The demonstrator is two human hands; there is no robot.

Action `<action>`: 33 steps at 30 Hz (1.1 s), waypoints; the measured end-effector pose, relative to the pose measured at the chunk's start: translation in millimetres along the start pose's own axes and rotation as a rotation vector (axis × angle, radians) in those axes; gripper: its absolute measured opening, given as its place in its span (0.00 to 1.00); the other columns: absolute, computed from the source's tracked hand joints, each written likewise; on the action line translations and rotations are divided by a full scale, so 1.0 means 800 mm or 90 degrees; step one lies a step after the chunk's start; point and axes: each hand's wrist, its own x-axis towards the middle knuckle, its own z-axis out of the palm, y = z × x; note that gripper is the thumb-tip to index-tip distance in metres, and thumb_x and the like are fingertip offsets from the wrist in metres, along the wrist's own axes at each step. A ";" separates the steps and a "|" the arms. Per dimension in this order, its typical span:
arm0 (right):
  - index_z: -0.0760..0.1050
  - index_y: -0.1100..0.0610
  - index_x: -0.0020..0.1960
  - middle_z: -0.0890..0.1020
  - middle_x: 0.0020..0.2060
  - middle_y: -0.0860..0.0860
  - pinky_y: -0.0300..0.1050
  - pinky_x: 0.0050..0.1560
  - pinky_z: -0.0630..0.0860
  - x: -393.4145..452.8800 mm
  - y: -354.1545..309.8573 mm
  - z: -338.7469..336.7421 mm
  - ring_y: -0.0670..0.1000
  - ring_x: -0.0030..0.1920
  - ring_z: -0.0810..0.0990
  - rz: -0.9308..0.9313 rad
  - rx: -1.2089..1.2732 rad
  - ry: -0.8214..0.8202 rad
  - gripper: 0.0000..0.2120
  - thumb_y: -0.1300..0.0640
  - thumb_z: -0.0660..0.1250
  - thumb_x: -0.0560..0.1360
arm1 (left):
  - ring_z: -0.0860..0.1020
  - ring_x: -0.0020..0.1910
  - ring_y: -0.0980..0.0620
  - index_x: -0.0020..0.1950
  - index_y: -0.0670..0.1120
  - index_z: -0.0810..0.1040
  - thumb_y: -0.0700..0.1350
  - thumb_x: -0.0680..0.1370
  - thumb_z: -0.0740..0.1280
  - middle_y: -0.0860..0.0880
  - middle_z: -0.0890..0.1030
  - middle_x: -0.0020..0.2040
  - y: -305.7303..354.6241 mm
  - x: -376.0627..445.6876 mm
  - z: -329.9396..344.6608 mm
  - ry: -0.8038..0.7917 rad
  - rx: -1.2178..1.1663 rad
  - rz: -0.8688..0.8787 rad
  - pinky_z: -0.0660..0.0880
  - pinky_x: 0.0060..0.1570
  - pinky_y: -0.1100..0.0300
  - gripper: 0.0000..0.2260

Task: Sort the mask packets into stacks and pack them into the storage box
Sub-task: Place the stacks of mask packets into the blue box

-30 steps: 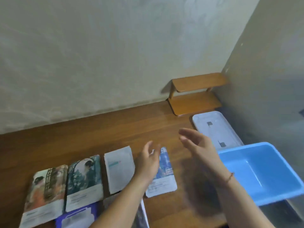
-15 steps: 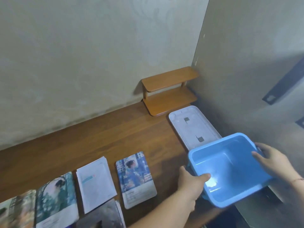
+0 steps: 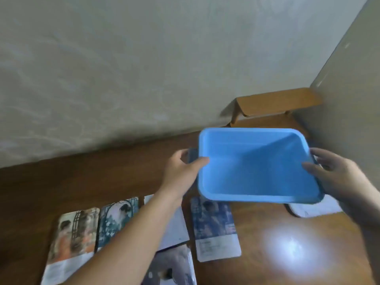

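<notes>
Since half a second ago, the blue storage box (image 3: 255, 167) has been lifted off the table's right edge and now hangs tilted above the desk. Below left, mask packets (image 3: 216, 227) lie in a row. Left hand (image 3: 181, 171) and right hand (image 3: 337, 173) each clamp a short rim. Risk: setting down blind could scatter packets.

Looks like I'm in someone's home, a room corner: wooden desk (image 3: 102, 182), plain pale walls (image 3: 123, 68), little wooden shelf (image 3: 275, 103) tucked in at 1 o'clock.
</notes>
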 end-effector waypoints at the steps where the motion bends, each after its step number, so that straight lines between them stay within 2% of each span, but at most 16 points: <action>1: 0.77 0.46 0.59 0.81 0.48 0.47 0.42 0.35 0.79 0.008 -0.031 0.047 0.49 0.43 0.82 -0.011 -0.023 -0.035 0.13 0.58 0.68 0.77 | 0.83 0.48 0.51 0.55 0.49 0.79 0.49 0.70 0.76 0.50 0.85 0.50 0.002 0.018 -0.032 0.044 -0.011 0.002 0.81 0.50 0.48 0.16; 3: 0.75 0.47 0.60 0.80 0.47 0.46 0.33 0.28 0.76 0.023 -0.082 0.131 0.44 0.42 0.80 -0.036 0.004 -0.085 0.13 0.59 0.67 0.77 | 0.83 0.48 0.49 0.56 0.48 0.79 0.49 0.73 0.74 0.48 0.85 0.51 0.000 0.050 -0.089 0.115 -0.026 -0.008 0.80 0.51 0.47 0.14; 4: 0.75 0.48 0.61 0.80 0.47 0.46 0.34 0.28 0.76 0.039 -0.087 0.163 0.44 0.43 0.80 -0.010 0.019 -0.119 0.14 0.59 0.66 0.77 | 0.83 0.49 0.49 0.57 0.48 0.78 0.50 0.73 0.73 0.48 0.84 0.51 -0.004 0.064 -0.113 0.146 -0.037 -0.015 0.80 0.51 0.47 0.15; 8: 0.75 0.53 0.64 0.81 0.49 0.49 0.51 0.41 0.83 0.065 -0.113 0.270 0.52 0.48 0.82 0.019 0.025 -0.183 0.15 0.60 0.66 0.78 | 0.82 0.51 0.47 0.56 0.49 0.77 0.51 0.75 0.71 0.47 0.83 0.53 -0.030 0.107 -0.185 0.223 -0.051 -0.040 0.79 0.53 0.45 0.12; 10: 0.76 0.52 0.63 0.81 0.51 0.50 0.54 0.43 0.83 0.071 -0.115 0.303 0.53 0.49 0.82 0.020 0.007 -0.201 0.15 0.59 0.66 0.77 | 0.81 0.52 0.46 0.55 0.50 0.76 0.50 0.76 0.71 0.46 0.82 0.53 -0.047 0.120 -0.206 0.234 -0.058 -0.058 0.78 0.54 0.43 0.10; 16: 0.74 0.50 0.65 0.80 0.52 0.47 0.50 0.44 0.83 0.078 -0.108 0.341 0.51 0.50 0.82 0.029 -0.032 -0.227 0.16 0.57 0.66 0.78 | 0.81 0.52 0.46 0.63 0.47 0.74 0.52 0.78 0.68 0.46 0.81 0.56 -0.090 0.136 -0.234 0.204 -0.082 -0.106 0.76 0.41 0.53 0.16; 20: 0.73 0.50 0.67 0.79 0.53 0.47 0.51 0.46 0.83 0.080 -0.104 0.346 0.50 0.51 0.81 0.017 -0.054 -0.221 0.18 0.56 0.66 0.78 | 0.79 0.43 0.50 0.63 0.45 0.74 0.52 0.78 0.68 0.46 0.81 0.53 -0.094 0.140 -0.237 0.189 -0.092 -0.106 0.72 0.31 0.59 0.17; 23: 0.71 0.49 0.68 0.79 0.58 0.49 0.52 0.47 0.83 0.078 -0.100 0.342 0.52 0.55 0.80 0.008 -0.040 -0.227 0.19 0.53 0.66 0.77 | 0.79 0.55 0.46 0.63 0.45 0.74 0.58 0.76 0.66 0.45 0.80 0.59 -0.092 0.137 -0.234 0.231 -0.088 -0.112 0.76 0.47 0.53 0.22; 25: 0.69 0.48 0.70 0.77 0.61 0.47 0.49 0.50 0.81 0.071 -0.095 0.329 0.49 0.58 0.78 -0.018 -0.016 -0.187 0.22 0.50 0.66 0.77 | 0.71 0.66 0.45 0.68 0.47 0.71 0.61 0.74 0.65 0.46 0.72 0.68 -0.097 0.119 -0.222 0.436 0.081 0.000 0.71 0.60 0.48 0.27; 26: 0.69 0.48 0.70 0.76 0.61 0.46 0.47 0.51 0.79 0.063 -0.092 0.319 0.47 0.58 0.76 -0.028 -0.008 -0.147 0.22 0.48 0.65 0.77 | 0.68 0.68 0.45 0.69 0.46 0.70 0.57 0.75 0.64 0.45 0.70 0.69 -0.100 0.103 -0.208 0.523 0.165 0.140 0.68 0.64 0.49 0.26; 27: 0.70 0.48 0.70 0.76 0.60 0.46 0.46 0.51 0.78 0.053 -0.084 0.306 0.46 0.58 0.76 -0.029 0.004 -0.101 0.21 0.48 0.65 0.77 | 0.68 0.67 0.46 0.68 0.44 0.71 0.52 0.76 0.65 0.44 0.70 0.67 -0.100 0.084 -0.187 0.531 0.221 0.308 0.66 0.65 0.51 0.23; 28: 0.71 0.48 0.68 0.77 0.59 0.46 0.48 0.53 0.78 0.038 -0.073 0.292 0.46 0.57 0.77 -0.013 0.016 -0.061 0.20 0.48 0.66 0.77 | 0.70 0.64 0.47 0.65 0.42 0.73 0.48 0.76 0.65 0.44 0.73 0.63 -0.102 0.066 -0.162 0.444 0.262 0.444 0.66 0.65 0.53 0.19; 29: 0.73 0.48 0.66 0.78 0.58 0.47 0.51 0.54 0.79 0.022 -0.056 0.277 0.47 0.56 0.78 0.017 0.023 -0.033 0.18 0.48 0.67 0.77 | 0.72 0.61 0.49 0.62 0.42 0.76 0.46 0.76 0.67 0.46 0.75 0.60 -0.106 0.050 -0.137 0.293 0.308 0.529 0.68 0.63 0.53 0.16; 30: 0.74 0.47 0.64 0.79 0.57 0.48 0.54 0.55 0.79 0.003 -0.038 0.263 0.48 0.56 0.78 0.056 0.011 -0.024 0.16 0.49 0.67 0.76 | 0.73 0.59 0.51 0.60 0.44 0.78 0.45 0.75 0.69 0.49 0.77 0.58 -0.115 0.040 -0.115 0.126 0.372 0.560 0.71 0.60 0.51 0.14; 31: 0.75 0.48 0.62 0.80 0.56 0.48 0.56 0.55 0.79 -0.017 -0.016 0.251 0.50 0.56 0.79 0.100 -0.006 -0.026 0.15 0.49 0.68 0.76 | 0.74 0.57 0.52 0.59 0.46 0.79 0.46 0.75 0.70 0.51 0.78 0.57 -0.122 0.033 -0.094 -0.022 0.450 0.553 0.72 0.58 0.49 0.14; 33: 0.75 0.50 0.61 0.80 0.54 0.50 0.54 0.51 0.80 -0.055 0.022 0.233 0.52 0.54 0.80 0.198 -0.015 -0.039 0.15 0.51 0.69 0.75 | 0.71 0.60 0.51 0.63 0.49 0.78 0.50 0.74 0.71 0.53 0.76 0.62 -0.138 0.030 -0.058 -0.205 0.594 0.481 0.71 0.60 0.47 0.18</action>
